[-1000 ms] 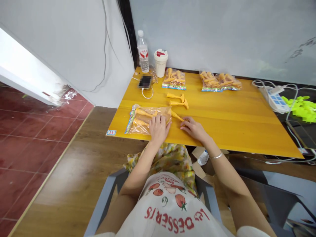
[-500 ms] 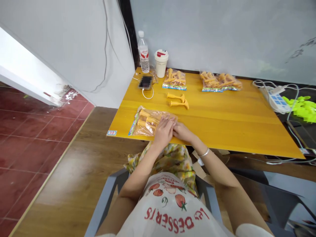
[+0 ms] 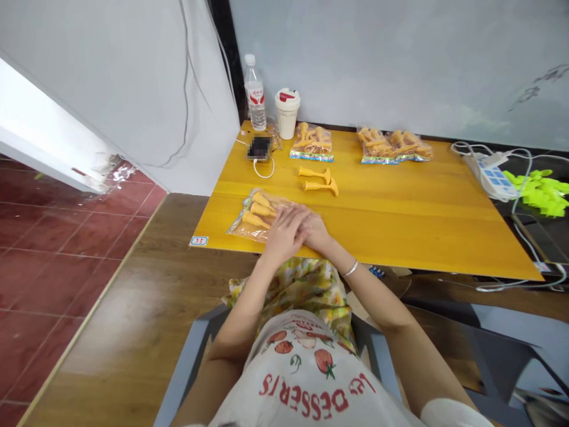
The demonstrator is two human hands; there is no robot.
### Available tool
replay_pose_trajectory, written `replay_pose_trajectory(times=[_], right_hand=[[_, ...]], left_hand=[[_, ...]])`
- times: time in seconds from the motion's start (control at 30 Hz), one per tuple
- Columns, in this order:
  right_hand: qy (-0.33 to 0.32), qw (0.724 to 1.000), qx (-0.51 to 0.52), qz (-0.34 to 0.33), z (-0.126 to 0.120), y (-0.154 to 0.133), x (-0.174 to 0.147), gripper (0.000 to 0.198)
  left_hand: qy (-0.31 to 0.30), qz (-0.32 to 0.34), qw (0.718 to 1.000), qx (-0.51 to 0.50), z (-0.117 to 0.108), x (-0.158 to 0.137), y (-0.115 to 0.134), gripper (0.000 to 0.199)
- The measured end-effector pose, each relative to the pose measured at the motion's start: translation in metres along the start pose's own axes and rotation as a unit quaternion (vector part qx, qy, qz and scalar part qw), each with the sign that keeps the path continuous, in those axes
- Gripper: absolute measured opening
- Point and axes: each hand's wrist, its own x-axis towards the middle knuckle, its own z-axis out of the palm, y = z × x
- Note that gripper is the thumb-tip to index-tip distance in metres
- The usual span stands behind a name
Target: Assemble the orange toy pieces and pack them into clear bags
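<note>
A clear plastic bag (image 3: pixel 256 233) with a patterned coloured edge lies flat near the table's front left. Inside it are orange plastic toy hammers (image 3: pixel 256 220), their handles pointing left; their other ends are hidden under my hands. My left hand (image 3: pixel 285 230) rests on the bag's right part with its fingers stretched out. Close against it, my right hand (image 3: pixel 316 231) lies flat, its fingers partly covered by the left one. Beyond the hands, two loose orange toy hammers (image 3: pixel 315 173) lie side by side on the wooden table (image 3: pixel 400 219).
Filled bags of toy hammers (image 3: pixel 311 142) stand along the back, with two more bags (image 3: pixel 395 146) to the right. A water bottle (image 3: pixel 255 98), a lidded cup (image 3: pixel 287 115) and a cabled phone (image 3: pixel 259 147) occupy the back left. A power strip (image 3: pixel 498 181) and bright yellow-green pieces (image 3: pixel 540 191) lie far right.
My right hand has moved up and left, further onto the bag and against my left hand. The hammers in the bag have spread apart. The view has shifted slightly.
</note>
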Motion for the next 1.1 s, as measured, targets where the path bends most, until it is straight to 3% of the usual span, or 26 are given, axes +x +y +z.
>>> replay_pose_trajectory(times=[0.13,0.23,0.43,0.57,0.77,0.97,1.1], right_hand=[[-0.115,0.985,0.013,-0.125,0.001,0.022,0.009,0.048],[-0.189,0.958,0.026,-0.213,0.002,0.039,0.016,0.038],[-0.202,0.943,0.000,-0.264,-0.002,0.039,0.018,0.026],[-0.223,0.933,0.035,-0.281,0.000,0.023,0.013,0.024],[-0.257,0.946,0.069,-0.187,0.005,0.018,0.014,0.029],[-0.333,0.904,0.086,-0.254,-0.013,0.021,0.019,0.026],[-0.297,0.919,0.040,-0.257,-0.022,0.021,0.007,0.024]], left_hand=[[-0.041,-0.106,0.993,0.043,-0.012,-0.002,-0.029,0.053],[-0.050,-0.145,0.988,0.000,-0.017,-0.001,-0.043,0.059],[-0.039,-0.222,0.962,-0.153,-0.029,0.004,-0.047,0.068],[-0.037,-0.219,0.961,-0.164,-0.029,0.004,-0.048,0.068],[-0.021,-0.205,0.969,-0.134,-0.027,0.007,-0.050,0.066],[-0.053,-0.192,0.977,-0.075,-0.021,0.011,-0.052,0.065],[-0.050,-0.143,0.988,-0.005,-0.009,0.006,-0.052,0.060]])
